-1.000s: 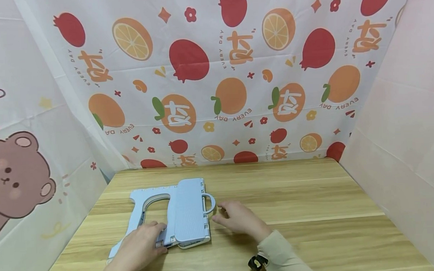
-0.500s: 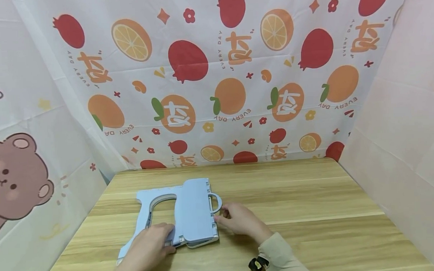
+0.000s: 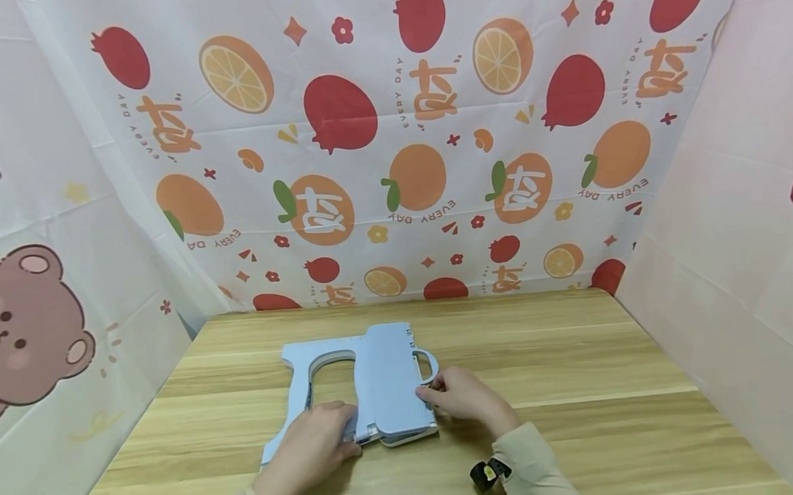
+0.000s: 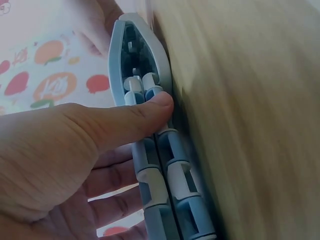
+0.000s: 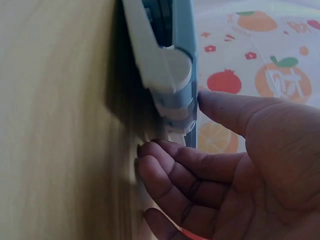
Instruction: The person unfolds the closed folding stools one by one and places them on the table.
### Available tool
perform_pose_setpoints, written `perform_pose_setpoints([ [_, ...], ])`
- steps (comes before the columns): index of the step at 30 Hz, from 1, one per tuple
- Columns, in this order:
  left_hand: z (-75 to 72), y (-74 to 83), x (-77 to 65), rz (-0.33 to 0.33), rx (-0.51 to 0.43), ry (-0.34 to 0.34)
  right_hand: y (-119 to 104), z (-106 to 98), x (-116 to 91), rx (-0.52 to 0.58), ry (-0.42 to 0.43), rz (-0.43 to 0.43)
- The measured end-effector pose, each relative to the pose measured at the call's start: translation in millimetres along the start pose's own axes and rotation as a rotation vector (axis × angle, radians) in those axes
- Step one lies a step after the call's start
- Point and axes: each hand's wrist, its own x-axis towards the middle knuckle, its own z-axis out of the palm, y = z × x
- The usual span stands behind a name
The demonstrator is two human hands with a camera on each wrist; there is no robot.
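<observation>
A light blue folding step stool (image 3: 393, 379) with white parts lies folded flat, its cut-out legs to the left and a small loop handle (image 3: 433, 364) on its right edge. My left hand (image 3: 311, 443) grips the near edge beside the leg opening. In the left wrist view, the thumb of that hand (image 4: 60, 155) presses the hinged edge of the stool (image 4: 157, 185), with the other fingers behind it. My right hand (image 3: 470, 401) pinches the right edge just below the handle. The right wrist view has its thumb on the blue panel and curled fingers near the white hinge (image 5: 170, 85).
The stool lies on a wood-grain table (image 3: 538, 359). Behind it hangs a white fruit-print curtain (image 3: 462, 252), and side curtains, one with a bear (image 3: 32, 326), flank the table. A black band with a device (image 3: 488, 475) is on my right wrist.
The stool has slid to the right across the table, with my left hand moving along on it. My right hand has come from beside the handle onto the stool's edge.
</observation>
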Motion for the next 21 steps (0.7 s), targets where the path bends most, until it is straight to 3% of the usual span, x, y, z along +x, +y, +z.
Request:
perform_pose_setpoints([
  [9,9.1,8.8,9.5,0.065,0.012,0.035,4.1,-15.2,-2.6,0.021,-0.056,0.015],
  [18,15.2,18.9,14.8,0.179,0.015,0.065,14.9,-30.0,-8.2,0.046,-0.04,0.032],
  [21,20.2,23.2,19.0,0.226,0.02,0.094,18.2,-40.5,-12.5,0.061,-0.001,0.039],
])
